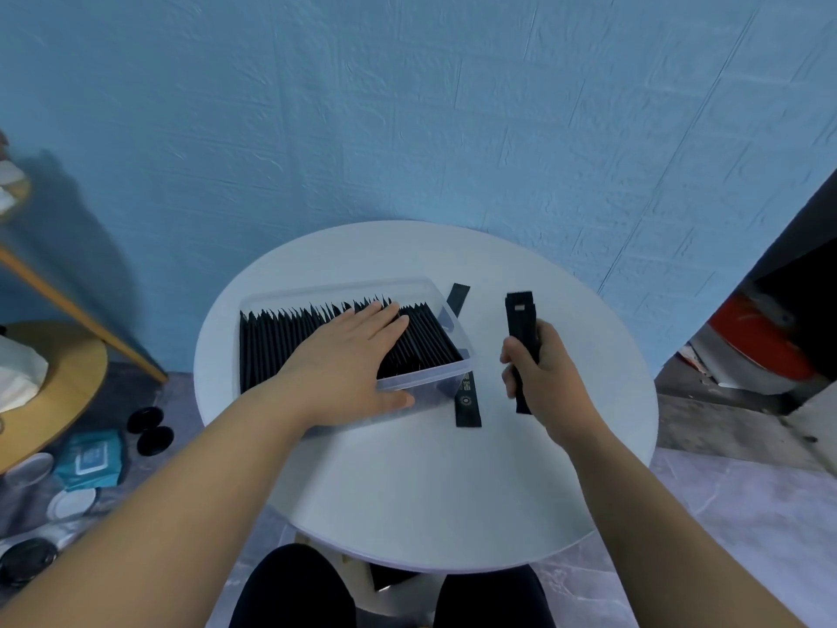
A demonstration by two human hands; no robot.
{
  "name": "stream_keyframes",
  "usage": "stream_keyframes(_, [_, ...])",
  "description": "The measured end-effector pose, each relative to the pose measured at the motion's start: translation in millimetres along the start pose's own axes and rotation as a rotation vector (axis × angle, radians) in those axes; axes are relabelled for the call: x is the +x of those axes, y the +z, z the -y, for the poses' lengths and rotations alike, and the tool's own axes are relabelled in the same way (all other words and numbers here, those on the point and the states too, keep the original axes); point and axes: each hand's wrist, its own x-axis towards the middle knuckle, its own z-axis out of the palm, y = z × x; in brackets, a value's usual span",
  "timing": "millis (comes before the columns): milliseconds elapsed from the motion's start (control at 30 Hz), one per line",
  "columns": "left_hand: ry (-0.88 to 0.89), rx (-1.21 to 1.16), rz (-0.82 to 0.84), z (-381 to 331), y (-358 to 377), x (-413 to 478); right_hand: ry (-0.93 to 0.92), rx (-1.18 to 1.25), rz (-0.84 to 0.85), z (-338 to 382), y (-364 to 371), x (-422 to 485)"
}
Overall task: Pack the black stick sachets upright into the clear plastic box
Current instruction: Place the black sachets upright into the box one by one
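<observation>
Left hand lies flat, fingers spread, on the packed sachets in the clear box, while the right hand has its grip closed round a small bundle just beside it.

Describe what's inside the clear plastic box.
The clear plastic box holds a row of upright black stick sachets; the left hand covers the middle ones.

Your view is evenly lit with cool, bluish light and no hard glare. The round white desk is the brightest surface, with only soft shadow under the forearms. At nine o'clock a dark, diffuse shadow falls on the blue wall. The wide lens bends the wall's lines towards the edges. Clutter on the floor at eight o'clock looks soft and smeared; at three o'clock a gap is deep in shade.
</observation>
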Motion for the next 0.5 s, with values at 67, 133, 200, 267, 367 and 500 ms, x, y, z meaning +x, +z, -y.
stream_keyframes(67, [-0.002, -0.003, 0.000, -0.4, -0.6, -0.2, -0.019, 0.054, 0.012, 19.2, 2.5, 3.4])
stream_keyframes(133, [-0.005, -0.009, 0.000, -0.8, -1.1, -0.2, -0.046, 0.101, 0.067, 39.6, 9.3, 6.9])
stream_keyframes(200, [-0.005, -0.013, -0.001, -1.2, -1.4, -0.4, -0.106, 0.071, 0.104, 57.1, 20.2, 11.9])
stream_keyframes(267, [-0.004, -0.011, -0.004, -1.0, -1.4, -0.6, -0.160, 0.027, 0.116, 69.2, 33.6, 20.2])
stream_keyframes(367, [-0.003, -0.020, -0.009, -0.6, -1.0, -0.3, -0.168, -0.068, 0.160, 74.2, 50.2, 34.4])
stream_keyframes(500, [0.000, -0.025, -0.021, 0.4, 0.4, 0.1, -0.200, -0.363, 0.212, 65.1, 58.5, 39.6])
